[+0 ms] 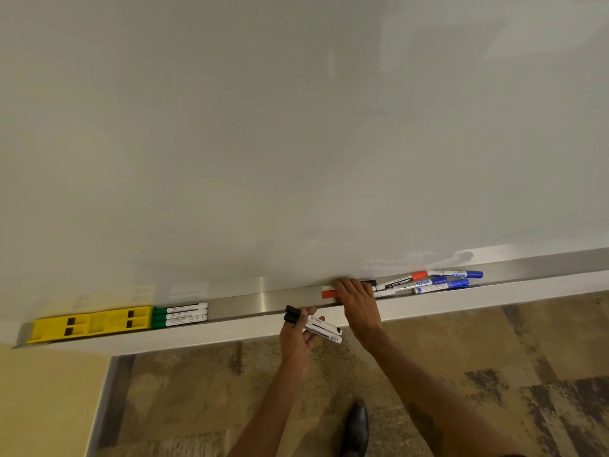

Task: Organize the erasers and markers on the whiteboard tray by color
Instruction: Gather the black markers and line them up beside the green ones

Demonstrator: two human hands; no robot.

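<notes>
Both hands were busy at the tray (263, 300). Left hand (298, 338) hung just in front of its front edge, fingers curled around two black markers (313, 323), caps pointing toward the left end. Looked like it was acting as a holding spot, collecting one color before setting it down as a group.

Right hand (357, 300) was down in the tray over the mixed pile, fingers spread across a red marker (329, 294) and what seemed like another black marker (368, 283). Couldn't tell if it actually had a grip on either or was just resting on them.

Far left end already looked sorted: yellow erasers (89, 323) pushed up against that end, then three green markers (179, 314) stacked side by side, touching the erasers. Middle stretch of tray was bare, probably where the blacks would go.

Toward the right end the blue markers (448, 280) and another red-capped marker (402, 281) were lying crossed over each other, so my guess is that bit wasn't done yet.
</notes>
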